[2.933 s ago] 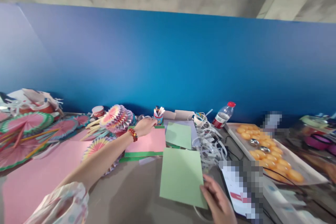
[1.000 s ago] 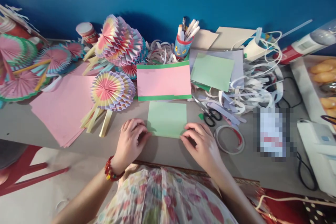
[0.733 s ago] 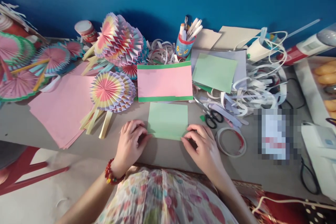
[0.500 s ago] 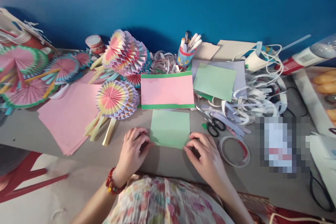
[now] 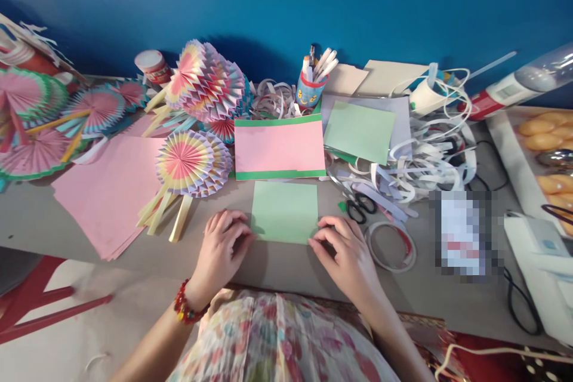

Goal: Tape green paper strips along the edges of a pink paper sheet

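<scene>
A light green sheet of paper (image 5: 285,210) lies flat on the grey table (image 5: 277,262) near its front edge. My left hand (image 5: 222,248), with a red bead bracelet on the wrist, pinches the sheet's lower left corner with curled fingers. At the lower right corner my right hand (image 5: 347,250) pinches the sheet the same way. Just behind the sheet lies a pink sheet on green paper (image 5: 279,148).
Folded paper fans (image 5: 192,161) and a pink paper stack (image 5: 111,191) lie to the left. A pen cup (image 5: 310,88), a second green sheet (image 5: 360,131), white paper strips (image 5: 425,161), scissors (image 5: 360,208) and a tape ring (image 5: 391,246) lie behind and right. A tray of orange food (image 5: 544,149) stands far right.
About three seconds ago my left hand reached toward the pen cup and my right held the green sheet. Both hands now pinch its near corners; over the last second only the view shifted.
</scene>
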A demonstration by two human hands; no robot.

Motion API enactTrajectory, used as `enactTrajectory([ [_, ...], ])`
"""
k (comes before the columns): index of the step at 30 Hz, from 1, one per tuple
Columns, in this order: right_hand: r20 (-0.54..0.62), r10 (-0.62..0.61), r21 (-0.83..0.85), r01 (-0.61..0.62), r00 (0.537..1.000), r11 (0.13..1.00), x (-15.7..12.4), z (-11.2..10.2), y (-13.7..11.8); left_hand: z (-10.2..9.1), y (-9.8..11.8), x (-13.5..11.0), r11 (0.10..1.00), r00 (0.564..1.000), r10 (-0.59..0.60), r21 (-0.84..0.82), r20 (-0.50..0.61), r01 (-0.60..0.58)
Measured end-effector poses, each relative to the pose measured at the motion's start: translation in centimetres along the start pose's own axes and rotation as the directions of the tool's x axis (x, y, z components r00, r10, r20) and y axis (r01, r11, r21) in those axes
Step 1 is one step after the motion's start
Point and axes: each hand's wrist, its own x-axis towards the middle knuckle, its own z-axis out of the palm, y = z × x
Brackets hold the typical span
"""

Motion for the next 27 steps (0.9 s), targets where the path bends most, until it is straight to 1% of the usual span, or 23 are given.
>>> enactTrajectory([
  [9, -0.02, 0.004, -0.046, -0.005, 1.0, 0.999, -0.2, 0.3, -0.1, 0.8, 0.0, -0.4, 0.999, 0.998, -0.007, 0.031, -0.057, 0.009],
  [27, -0.029, 0.014, -0.045, -0.016, 0.999, 0.999, -0.3, 0.7, 0.1, 1.6, 0.1, -1.1, 0.996, 0.995, -0.035, 0.083, -0.091, 0.043],
])
